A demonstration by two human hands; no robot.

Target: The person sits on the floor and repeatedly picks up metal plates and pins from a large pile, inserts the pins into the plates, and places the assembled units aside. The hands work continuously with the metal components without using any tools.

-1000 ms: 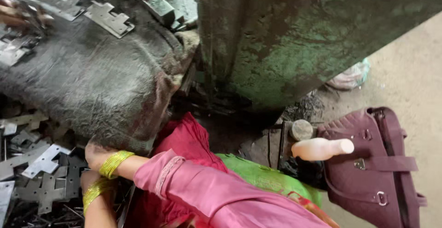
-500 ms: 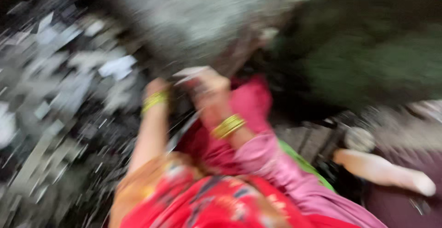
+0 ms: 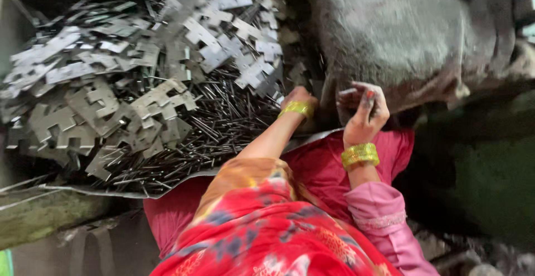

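1. The right hand (image 3: 363, 110) is raised with its fingers curled loosely together; something small and pale shows at the fingertips, perhaps a thin pin, but I cannot tell for sure what it pinches.
2. The left hand (image 3: 298, 98) reaches down at the edge of the heap of thin metal pins (image 3: 223, 125); its fingers are hidden, so I cannot tell whether they are spread or closed.
3. A second ago the view looked at the grimy block and a purple bag, with both wrists low at the left; now it has swung onto the heap, and the hands have come up between the heap and the grey block (image 3: 401, 36).
4. Flat notched metal plates (image 3: 139, 81) lie piled over the pins, well to the left of both hands.
5. Judging by this, the work has turned from the block to the pile of pins.
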